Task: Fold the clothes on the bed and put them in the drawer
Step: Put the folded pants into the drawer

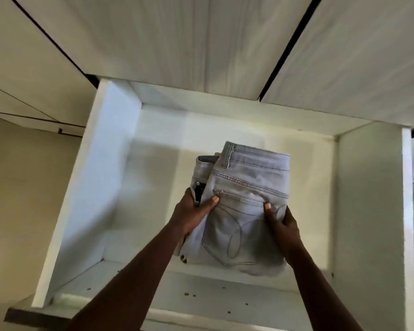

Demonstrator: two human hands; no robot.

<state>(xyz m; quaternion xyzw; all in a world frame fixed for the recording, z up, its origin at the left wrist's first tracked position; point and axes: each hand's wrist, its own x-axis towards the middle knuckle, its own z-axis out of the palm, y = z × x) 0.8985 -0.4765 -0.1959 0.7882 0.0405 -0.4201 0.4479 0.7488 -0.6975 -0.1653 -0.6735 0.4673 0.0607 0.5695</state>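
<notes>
Hands [193, 215] grip folded jeans [244, 187], waistband pointing away.

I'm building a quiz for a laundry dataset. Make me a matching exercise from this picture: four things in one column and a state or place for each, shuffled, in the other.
Column one:
1. folded jeans
2. left hand
3. right hand
4. drawer

Column two:
a. pulled open, white inside
b. grips the jeans' right edge
c. light grey, held between both hands
d. grips the jeans' left edge

Pairs: 1-c, 2-d, 3-b, 4-a
</notes>
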